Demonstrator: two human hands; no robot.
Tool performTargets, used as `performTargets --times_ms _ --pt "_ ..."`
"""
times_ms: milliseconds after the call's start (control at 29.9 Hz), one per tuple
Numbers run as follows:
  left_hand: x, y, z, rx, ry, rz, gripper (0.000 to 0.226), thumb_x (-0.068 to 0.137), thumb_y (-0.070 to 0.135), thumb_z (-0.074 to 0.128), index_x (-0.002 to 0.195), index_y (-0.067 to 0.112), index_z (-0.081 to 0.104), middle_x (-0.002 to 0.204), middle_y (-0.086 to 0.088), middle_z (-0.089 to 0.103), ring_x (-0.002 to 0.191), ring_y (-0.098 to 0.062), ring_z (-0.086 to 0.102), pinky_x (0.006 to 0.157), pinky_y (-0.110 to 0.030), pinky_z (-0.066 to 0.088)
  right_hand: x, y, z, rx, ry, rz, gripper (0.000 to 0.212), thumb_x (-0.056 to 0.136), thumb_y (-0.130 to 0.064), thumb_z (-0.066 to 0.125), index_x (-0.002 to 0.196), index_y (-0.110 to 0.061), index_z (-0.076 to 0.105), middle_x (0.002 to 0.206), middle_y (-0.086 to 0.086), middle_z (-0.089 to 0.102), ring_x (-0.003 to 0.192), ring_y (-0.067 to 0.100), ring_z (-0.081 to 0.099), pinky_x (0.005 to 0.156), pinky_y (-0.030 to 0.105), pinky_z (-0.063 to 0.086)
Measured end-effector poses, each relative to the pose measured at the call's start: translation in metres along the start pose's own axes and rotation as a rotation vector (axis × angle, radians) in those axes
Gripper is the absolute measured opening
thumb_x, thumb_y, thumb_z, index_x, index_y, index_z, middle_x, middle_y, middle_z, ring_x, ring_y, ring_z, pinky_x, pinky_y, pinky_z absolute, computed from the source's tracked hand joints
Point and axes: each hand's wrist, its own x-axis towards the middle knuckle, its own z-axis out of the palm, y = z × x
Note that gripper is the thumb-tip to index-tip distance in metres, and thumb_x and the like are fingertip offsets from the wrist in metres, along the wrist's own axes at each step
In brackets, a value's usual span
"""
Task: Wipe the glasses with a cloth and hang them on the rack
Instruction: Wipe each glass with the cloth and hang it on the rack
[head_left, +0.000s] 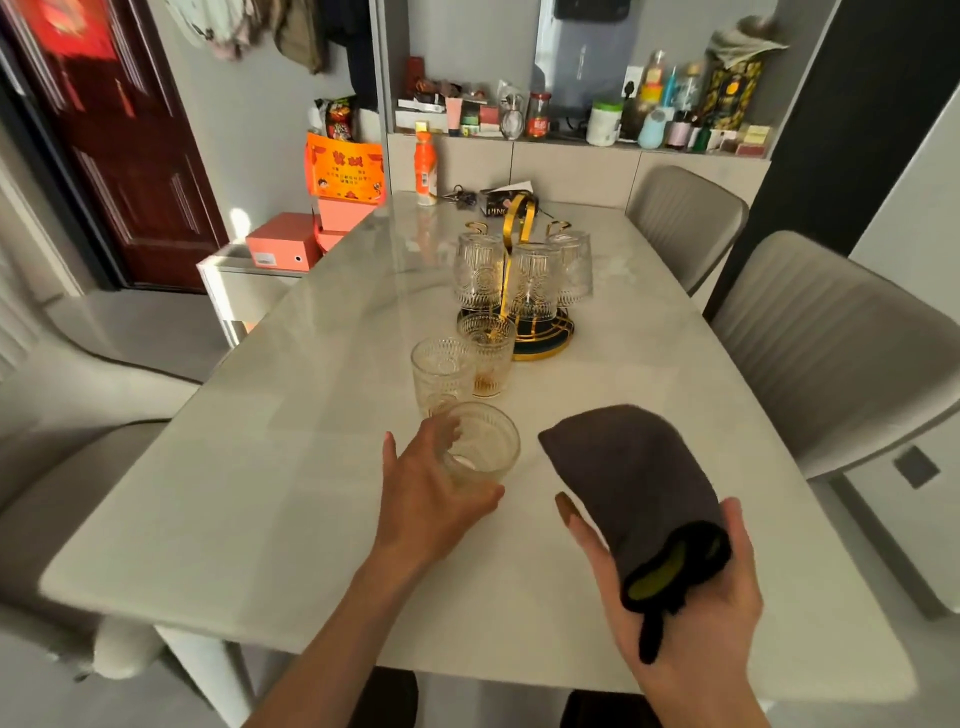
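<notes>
Three embossed glasses stand upright in a row on the pale table (260, 519). My left hand (431, 499) wraps around the nearest glass (483, 447), fingers on its left side and thumb in front. Beyond it stand a second glass (441, 371) and a third glass (488, 351). A gold rack (519, 228) on a dark round base (550, 340) carries three glasses upside down: one on the left (480, 270), one in the middle (535, 280), one on the right (574, 265). My right hand (691, 597) holds a folded dark grey cloth (634, 478) above the table's near right part.
An orange bottle (426, 169), keys and a dark packet lie at the table's far end. Grey chairs stand on the right (831, 332) and far right (685, 218), another on the left (78, 415). A cluttered sideboard lines the back wall. Orange boxes (283, 241) sit on a low stand.
</notes>
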Motion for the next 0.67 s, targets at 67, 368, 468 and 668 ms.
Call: performTargets --times_ms 67,368,468,668 --pt "-0.002 0.004 -0.002 0.04 0.028 0.147 0.088 0.064 0.039 0.09 0.14 0.014 0.054 0.134 -0.001 0.066 0.127 -0.021 0.059 0.127 -0.031 -0.008 0.006 -0.016 0.004 -0.434 -0.179 -0.111 0.062 0.068 -0.027 0.077 0.129 -0.035 0.069 0.136 -0.005 0.068 0.125 0.017 0.065 0.1 0.035 0.055" --pt "-0.004 0.029 -0.044 0.215 0.133 0.646 0.067 0.072 0.043 0.084 0.126 0.006 0.066 0.119 -0.007 0.072 0.11 -0.027 0.068 0.126 -0.054 0.016 0.025 -0.003 0.018 -2.115 -0.849 -0.461 0.06 0.078 -0.026 0.053 0.137 -0.017 0.06 0.142 -0.004 0.061 0.139 0.014 0.048 0.118 0.053 0.033" --pt "-0.008 0.035 -0.049 0.3 0.084 0.853 0.064 0.078 0.047 0.074 0.129 0.012 0.06 0.12 -0.008 0.073 0.11 -0.024 0.065 0.124 -0.061 0.018 0.029 -0.013 0.029 -2.123 -1.028 -0.34 0.057 0.074 -0.028 0.064 0.13 -0.022 0.06 0.13 -0.007 0.065 0.122 0.012 0.058 0.094 0.031 0.054" --pt "-0.003 0.05 -0.051 0.457 0.074 0.987 0.068 0.068 0.036 0.091 0.126 0.007 0.07 0.116 -0.01 0.074 0.103 -0.032 0.072 0.114 -0.074 0.029 0.024 -0.011 0.033 -2.244 -0.946 -0.59 0.056 0.046 -0.022 0.095 0.097 -0.018 0.073 0.095 -0.004 0.075 0.076 0.015 0.073 0.039 0.021 0.042"
